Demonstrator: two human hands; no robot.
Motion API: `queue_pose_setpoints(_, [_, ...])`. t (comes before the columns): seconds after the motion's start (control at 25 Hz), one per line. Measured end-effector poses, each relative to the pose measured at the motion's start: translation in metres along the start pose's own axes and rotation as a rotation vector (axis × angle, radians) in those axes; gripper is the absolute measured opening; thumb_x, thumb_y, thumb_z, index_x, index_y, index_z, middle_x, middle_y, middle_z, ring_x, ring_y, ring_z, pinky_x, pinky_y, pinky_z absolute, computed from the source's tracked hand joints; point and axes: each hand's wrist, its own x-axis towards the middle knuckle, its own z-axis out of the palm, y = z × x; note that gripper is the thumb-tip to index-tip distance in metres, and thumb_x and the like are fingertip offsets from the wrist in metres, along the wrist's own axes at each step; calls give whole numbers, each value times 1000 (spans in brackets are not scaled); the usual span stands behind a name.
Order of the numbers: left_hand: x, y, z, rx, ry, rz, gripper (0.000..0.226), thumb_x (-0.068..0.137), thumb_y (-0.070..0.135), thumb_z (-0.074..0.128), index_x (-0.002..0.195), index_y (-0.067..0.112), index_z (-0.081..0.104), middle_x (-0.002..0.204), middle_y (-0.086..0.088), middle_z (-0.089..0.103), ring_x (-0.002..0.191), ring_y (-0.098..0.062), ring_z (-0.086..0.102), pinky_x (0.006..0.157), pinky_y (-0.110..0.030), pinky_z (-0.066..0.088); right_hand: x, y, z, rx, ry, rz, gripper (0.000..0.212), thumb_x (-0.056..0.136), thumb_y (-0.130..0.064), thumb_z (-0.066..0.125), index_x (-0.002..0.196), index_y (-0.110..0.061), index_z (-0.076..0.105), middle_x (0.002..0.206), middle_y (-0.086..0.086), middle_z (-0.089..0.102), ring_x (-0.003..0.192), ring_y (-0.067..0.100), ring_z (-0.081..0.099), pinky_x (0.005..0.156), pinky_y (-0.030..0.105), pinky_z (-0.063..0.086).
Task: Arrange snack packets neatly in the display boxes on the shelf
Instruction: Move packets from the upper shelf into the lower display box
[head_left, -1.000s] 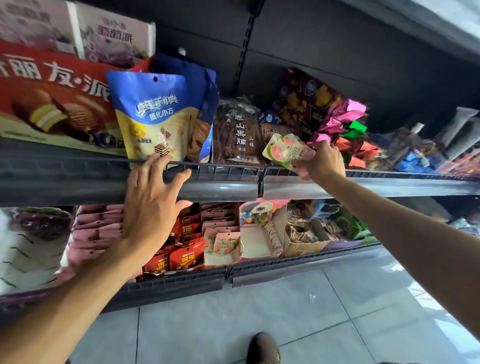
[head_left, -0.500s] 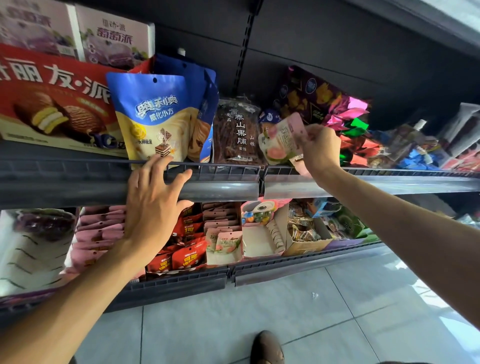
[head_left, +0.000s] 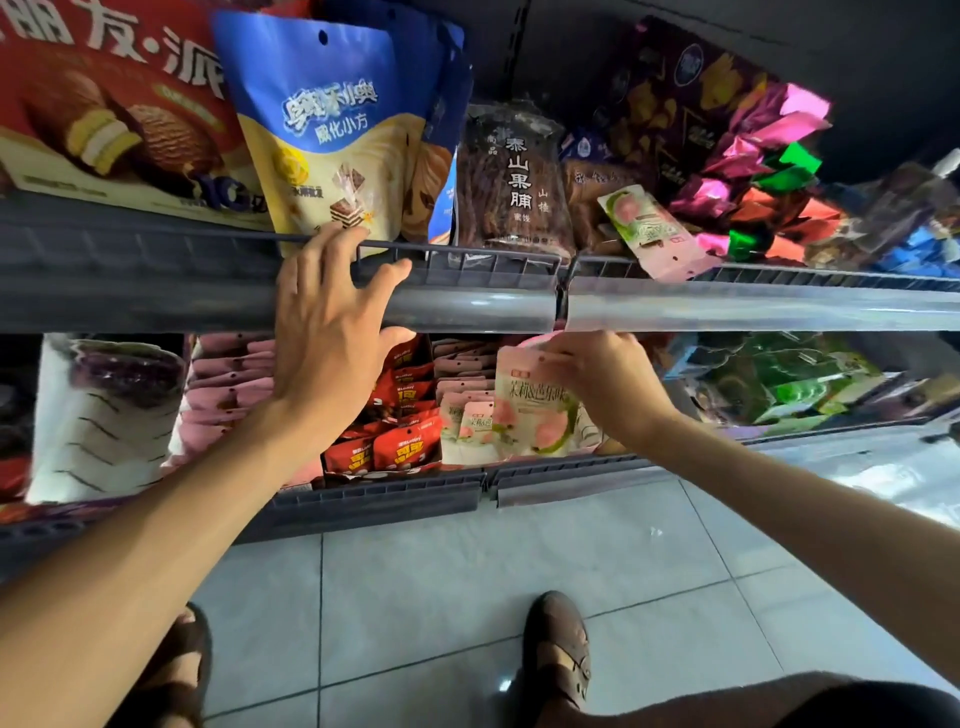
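Note:
My right hand (head_left: 605, 387) grips the top of a pink-and-green guava snack packet (head_left: 530, 410), held upright just under the upper shelf rail, over the display box of matching packets (head_left: 467, 423) on the lower shelf. A second guava packet (head_left: 647, 228) lies tilted on the upper shelf, its end over the rail. My left hand (head_left: 332, 332) rests flat on the grey upper shelf rail (head_left: 467, 309), fingers spread and holding nothing. Red packets (head_left: 397, 452) fill the box to the left of the guava box.
The upper shelf carries a red pie box (head_left: 104, 114), a blue-and-yellow pouch (head_left: 332, 135), a dark fruit bag (head_left: 514, 182) and shiny candy wrappers (head_left: 758, 171). Pink packets (head_left: 223, 384) and green packets (head_left: 779, 384) flank the lower boxes. Tiled floor and my sandalled foot (head_left: 558, 649) lie below.
My right hand has dropped from the upper shelf to the lower shelf with a guava packet in it. One guava packet now lies on the upper shelf. My left hand stayed on the rail.

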Motion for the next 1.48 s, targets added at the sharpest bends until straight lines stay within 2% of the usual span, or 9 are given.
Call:
queue_pose_setpoints(0.12, [-1,0,2,2,13,-4,67,73,38,83,131,17,57,142,-20,46,137,-40,38,110,-52,32,-5,28,69,35,-179,124,13,87,-13,63,81,-6,71,77,6,64,71,26,59,55,27,39])
queue_pose_setpoints(0.24, [0,-2,1,4,14,-1,67,74,40,81,132,18,57,143,-19,46,137,-40,38,109,-52,33,6,46,121,63,-156,171,13,88,-7,63,94,-6,75,88,10,71,78,27,64,61,18,40])
queue_pose_setpoints(0.32, [-1,-2,2,10,28,-2,66,74,40,81,131,18,57,142,-20,46,135,-41,40,108,-52,34,17,52,152,95,-132,202,16,87,-6,65,100,-5,75,100,12,73,88,28,67,68,20,44])
queue_pose_setpoints(0.52, [-1,-3,5,28,12,-12,67,77,46,75,134,16,54,145,-22,44,138,-41,38,112,-51,33,38,58,206,183,-88,232,18,85,-2,68,103,-4,73,104,10,73,93,24,69,79,24,50])
queue_pose_setpoints(0.76, [-2,-2,6,51,16,-10,68,80,50,71,136,16,53,147,-21,43,140,-40,37,112,-52,34,41,58,248,231,-108,314,31,91,-7,64,121,-9,66,119,7,69,104,22,66,90,34,55])
queue_pose_setpoints(1.0, [-3,-3,5,56,27,-1,66,80,48,72,135,17,53,146,-21,44,140,-39,37,111,-51,34,37,59,253,196,-62,288,36,88,-8,68,124,-13,65,121,4,68,106,21,66,91,32,55])
queue_pose_setpoints(1.16, [-2,-5,7,53,41,17,67,78,47,74,134,17,54,145,-21,45,138,-40,39,110,-50,35,32,57,240,26,-30,249,34,85,-16,73,118,-20,68,120,3,66,102,21,63,78,30,54])
queue_pose_setpoints(1.32, [-3,-6,9,38,50,29,68,76,46,76,133,17,54,144,-21,46,136,-40,40,108,-51,35,27,51,203,-55,-18,148,29,75,-24,82,101,-23,70,119,1,60,106,20,56,71,27,49])
queue_pose_setpoints(1.48, [-2,-4,6,8,63,28,67,72,39,81,131,18,56,142,-20,45,134,-40,39,105,-53,35,15,42,133,-101,16,28,25,75,-28,81,97,-24,70,114,-2,62,104,18,57,68,26,44])
